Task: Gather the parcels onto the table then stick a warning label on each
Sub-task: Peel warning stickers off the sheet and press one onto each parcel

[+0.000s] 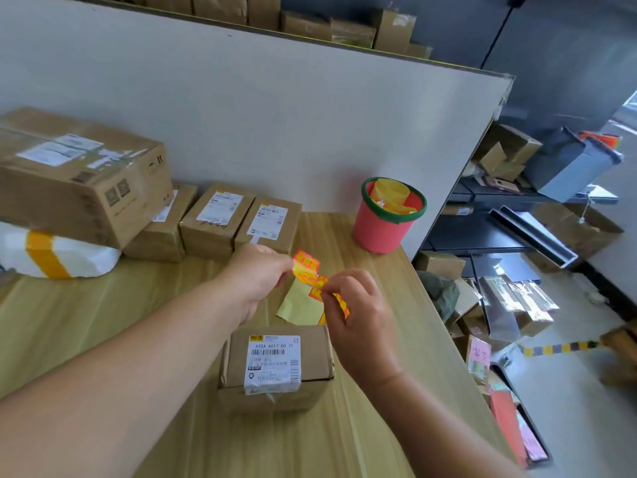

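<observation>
Cardboard big box (79, 174), far left, rests partly on a white soft parcel (58, 251); a bump could make it slide. A row of small parcels (215, 219) sits right of it, no warning stickers visible. Left hand (256, 276) fingers pinch the far end of the orange-yellow warning label (312, 270), which is in the air just beyond the near parcel (275, 363). Right hand (358, 312) fingers pinch its near end. Risks:
- The sticker curls onto itself or onto skin.
- It tears mid-peel.
- It lands over the barcode slip.

Red bucket (389, 215) is by the right edge of the desk (344, 443), so an elbow could knock it off.
</observation>
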### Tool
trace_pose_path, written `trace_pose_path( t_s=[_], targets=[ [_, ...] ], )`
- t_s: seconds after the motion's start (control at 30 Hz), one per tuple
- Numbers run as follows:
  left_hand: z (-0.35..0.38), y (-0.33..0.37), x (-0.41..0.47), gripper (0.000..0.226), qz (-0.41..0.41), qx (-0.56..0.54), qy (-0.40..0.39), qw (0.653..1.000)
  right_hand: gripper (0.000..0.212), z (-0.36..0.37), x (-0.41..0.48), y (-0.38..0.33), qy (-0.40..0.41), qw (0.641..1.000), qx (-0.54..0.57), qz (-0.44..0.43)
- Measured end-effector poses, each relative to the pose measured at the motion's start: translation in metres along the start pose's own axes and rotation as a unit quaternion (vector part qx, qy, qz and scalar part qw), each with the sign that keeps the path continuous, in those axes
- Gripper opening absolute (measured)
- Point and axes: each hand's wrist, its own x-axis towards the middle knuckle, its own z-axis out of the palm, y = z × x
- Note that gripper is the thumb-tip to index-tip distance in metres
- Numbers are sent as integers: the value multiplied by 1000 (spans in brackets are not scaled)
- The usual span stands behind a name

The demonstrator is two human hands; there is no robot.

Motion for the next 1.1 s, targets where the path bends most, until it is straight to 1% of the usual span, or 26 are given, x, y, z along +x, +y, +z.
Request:
trace_pose_path(
  t_s=[0.1,0.17,0.2,0.23,0.27,0.33,0.4,0.43,0.57,0.63,0.73,0.93,1.07,1.1],
  targets=[
    [-4,-5,-4,5,22,6,16,1000,2,2,-8,-8,-32,999,30,0],
    [-6,-10,-5,8,34,1,25,999,12,2,-13,-13,-55,996,66,8],
    [-8,-12,-6,9,39,-2,28,999,16,2,-14,-15,-57,995,84,26],
    [-10,-14,-8,10,44,-2,28,999,16,2,-15,-16,-47,992,102,62],
    [-11,-16,-9,11,49,0,24,999,16,3,-13,-15,-30,986,119,116],
    [-12,-21,-12,13,56,-9,8,998,15,3,-7,-12,-6,954,164,252],
    [-11,-27,-16,14,64,-25,-3,998,14,2,0,-8,-27,908,208,363],
    [-9,-30,-18,14,69,-30,-7,997,14,1,3,-6,-46,887,229,399],
    [-3,-41,-23,15,93,-19,-9,995,13,-1,6,-2,-78,807,341,476],
    [-2,-44,-24,16,108,-20,-12,994,14,-2,6,0,-93,784,361,496],
    [1,-48,-24,15,110,-15,-18,994,19,-2,4,4,-109,773,365,508],
    [4,-57,-23,15,95,2,-28,995,23,-1,0,12,-136,790,319,505],
    [4,-65,-22,8,118,45,-19,992,20,-3,-3,19,-162,793,286,512],
    [3,-68,-22,15,127,74,-18,989,19,-4,-5,22,-170,793,274,518]
  ],
)
